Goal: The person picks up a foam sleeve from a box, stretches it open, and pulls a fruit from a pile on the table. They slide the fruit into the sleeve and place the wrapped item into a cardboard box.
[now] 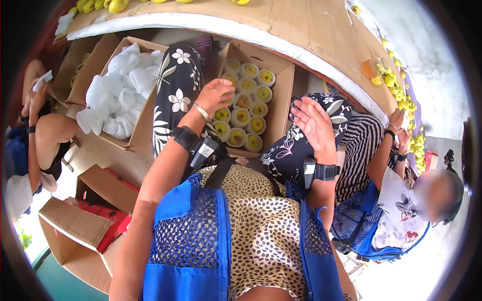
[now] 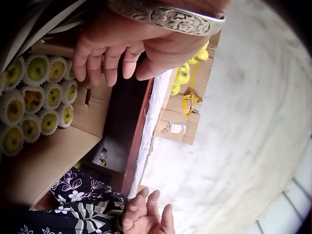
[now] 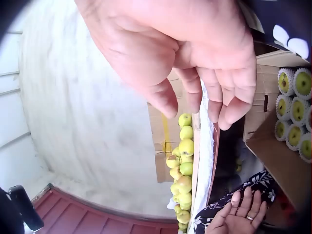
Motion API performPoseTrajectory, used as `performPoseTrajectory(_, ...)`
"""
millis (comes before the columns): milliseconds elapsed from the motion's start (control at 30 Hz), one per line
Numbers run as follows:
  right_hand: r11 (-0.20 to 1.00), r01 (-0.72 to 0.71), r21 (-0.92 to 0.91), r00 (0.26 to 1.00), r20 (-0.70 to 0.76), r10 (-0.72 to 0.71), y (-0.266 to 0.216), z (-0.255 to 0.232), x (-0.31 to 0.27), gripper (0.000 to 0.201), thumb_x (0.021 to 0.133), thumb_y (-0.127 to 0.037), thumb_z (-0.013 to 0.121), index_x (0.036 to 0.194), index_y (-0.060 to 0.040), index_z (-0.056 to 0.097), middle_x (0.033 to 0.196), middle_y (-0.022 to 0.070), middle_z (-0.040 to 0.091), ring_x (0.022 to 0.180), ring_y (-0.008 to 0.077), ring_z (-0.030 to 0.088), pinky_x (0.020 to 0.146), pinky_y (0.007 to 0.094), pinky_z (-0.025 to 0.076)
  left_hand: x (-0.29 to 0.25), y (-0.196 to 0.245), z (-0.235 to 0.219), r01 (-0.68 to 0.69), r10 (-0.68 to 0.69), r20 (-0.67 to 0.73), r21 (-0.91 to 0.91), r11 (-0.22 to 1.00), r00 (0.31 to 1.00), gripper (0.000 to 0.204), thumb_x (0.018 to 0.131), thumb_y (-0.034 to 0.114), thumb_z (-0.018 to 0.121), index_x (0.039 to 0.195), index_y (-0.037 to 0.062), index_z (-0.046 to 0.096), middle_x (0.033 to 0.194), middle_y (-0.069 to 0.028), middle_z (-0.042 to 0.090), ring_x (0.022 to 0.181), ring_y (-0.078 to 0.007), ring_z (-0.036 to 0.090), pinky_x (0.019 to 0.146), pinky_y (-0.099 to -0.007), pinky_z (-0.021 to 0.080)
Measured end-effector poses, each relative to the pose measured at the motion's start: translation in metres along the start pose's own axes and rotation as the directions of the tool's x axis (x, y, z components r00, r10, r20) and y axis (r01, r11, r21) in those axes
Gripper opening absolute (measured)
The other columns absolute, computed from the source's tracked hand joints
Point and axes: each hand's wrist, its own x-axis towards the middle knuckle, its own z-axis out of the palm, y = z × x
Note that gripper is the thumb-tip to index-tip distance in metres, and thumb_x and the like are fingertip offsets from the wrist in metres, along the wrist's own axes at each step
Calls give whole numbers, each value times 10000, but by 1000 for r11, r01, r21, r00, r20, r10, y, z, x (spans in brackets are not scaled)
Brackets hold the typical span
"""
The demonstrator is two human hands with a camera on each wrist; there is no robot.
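My left hand (image 1: 216, 95) is held over the left edge of a cardboard box (image 1: 283, 83), fingers loosely bent and holding nothing. Inside the box stand rows of yellow-green apples (image 1: 242, 101), each in a white foam net. To the box's right, my right hand (image 1: 316, 125) is raised above my knee, palm showing and fingers spread. The left wrist view has the left hand (image 2: 129, 48) hanging beside the netted apples (image 2: 34, 100). In the right wrist view nothing lies within the right hand (image 3: 190, 63).
A box of white foam nets (image 1: 123, 90) stands left of my leg. Opened cartons (image 1: 75, 220) lie lower left. The cardboard-covered ledge (image 1: 301, 25) carries loose apples (image 1: 118, 6). People sit on both sides, one with hands (image 1: 396, 125) at the ledge's right end.
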Motion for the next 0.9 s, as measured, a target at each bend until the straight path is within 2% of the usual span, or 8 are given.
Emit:
performPoseTrajectory(200,997,66,51,996,52,-68,-7,9,-8,279,896,-153,526,1140,-18,503,1072,119,577,961,212,574,783,306,474,5,-4,-1,-23,23,8,0,1000,1000,229,842,243,568,1038,136,520,1075,-45,587,975,-197,550,836,-366,430)
performPoseTrajectory(500,995,-9,98,1000,-1,9,12,-9,8,270,877,-148,557,1116,-29,519,1066,127,587,952,225,583,767,310,489,-3,2,2,-12,12,4,-8,1000,1000,234,853,241,557,1056,129,526,1065,-38,593,985,-179,550,832,-356,433)
performPoseTrajectory(600,992,-27,124,999,-17,29,15,-13,14,265,873,-150,564,1108,-34,524,1066,127,588,956,225,584,778,313,489,-10,6,7,-39,39,10,4,999,999,229,862,214,549,1070,120,528,1062,-42,602,978,-183,565,837,-361,439)
performPoseTrajectory(700,983,-22,184,1000,-1,22,22,-21,20,266,867,-154,575,1101,-39,527,1066,128,588,955,228,584,782,317,486,-22,20,6,-164,178,81,-151,975,981,230,865,171,550,1084,106,529,1072,-57,604,968,-192,581,834,-359,454)
performPoseTrajectory(733,977,-22,212,1000,-8,25,26,-26,22,264,862,-153,581,1096,-42,530,1067,131,588,958,232,582,785,324,482,-33,37,8,-267,272,37,-91,959,962,240,861,131,554,1096,88,528,1085,-83,598,962,-202,591,816,-338,474)
performPoseTrajectory(800,952,-49,302,998,-30,61,34,-42,26,270,861,-148,580,1103,-41,525,1079,135,582,967,233,577,786,328,479,-46,66,11,-540,552,-39,157,827,833,267,854,68,532,1120,63,513,1072,-102,595,953,-198,592,810,-292,476)
performPoseTrajectory(833,936,-63,346,996,-32,79,36,-46,30,273,860,-145,580,1106,-41,522,1085,136,579,972,234,575,787,330,478,-43,75,9,-695,745,-16,348,629,666,240,848,42,516,1087,40,527,1056,-92,596,958,-194,583,834,-288,460)
performPoseTrajectory(900,920,-29,390,999,-23,41,34,-49,30,286,870,-161,563,1123,-38,508,1103,144,567,993,232,561,796,328,474,-48,93,7,-470,848,47,848,245,528,258,762,47,596,1017,77,564,1091,-94,563,1034,-265,521,886,-349,413)
